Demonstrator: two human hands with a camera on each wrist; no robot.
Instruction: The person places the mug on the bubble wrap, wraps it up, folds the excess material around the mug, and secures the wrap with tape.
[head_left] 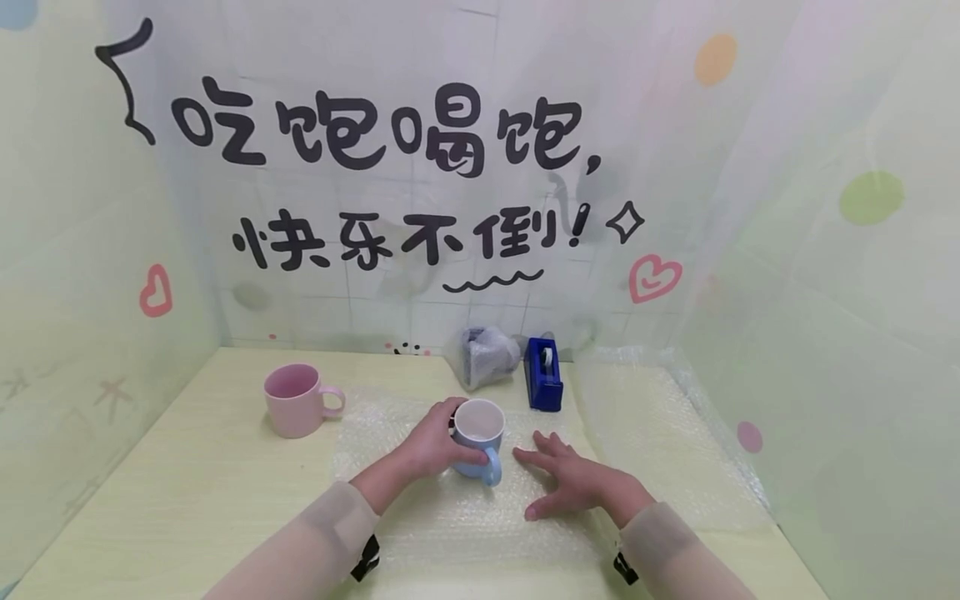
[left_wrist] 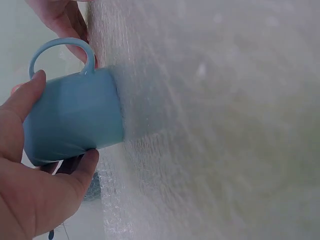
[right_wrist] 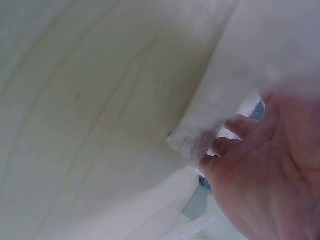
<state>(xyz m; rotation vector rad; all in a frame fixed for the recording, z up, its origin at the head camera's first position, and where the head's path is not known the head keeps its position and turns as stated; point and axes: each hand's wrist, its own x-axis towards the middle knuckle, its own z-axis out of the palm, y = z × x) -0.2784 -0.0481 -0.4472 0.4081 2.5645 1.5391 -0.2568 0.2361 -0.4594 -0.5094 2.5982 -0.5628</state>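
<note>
A light blue mug (head_left: 480, 423) stands upright on a sheet of bubble wrap (head_left: 480, 537) in the middle of the table. My left hand (head_left: 431, 446) grips it around the side, the thumb near the handle; in the left wrist view the mug (left_wrist: 75, 115) has its base at the wrap. To the right, my right hand (head_left: 577, 482) rests on the same sheet with its fingers spread, apart from the mug. In the right wrist view the right hand (right_wrist: 260, 170) is beside the lifted edge of the wrap (right_wrist: 192, 142).
A pink mug (head_left: 295, 408) stands at the left. Behind the blue mug are a bundle wrapped in bubble wrap (head_left: 489, 357) and a blue tape dispenser (head_left: 545, 383). More bubble wrap (head_left: 667, 442) lies along the right side, by the printed curtain wall (head_left: 840, 317).
</note>
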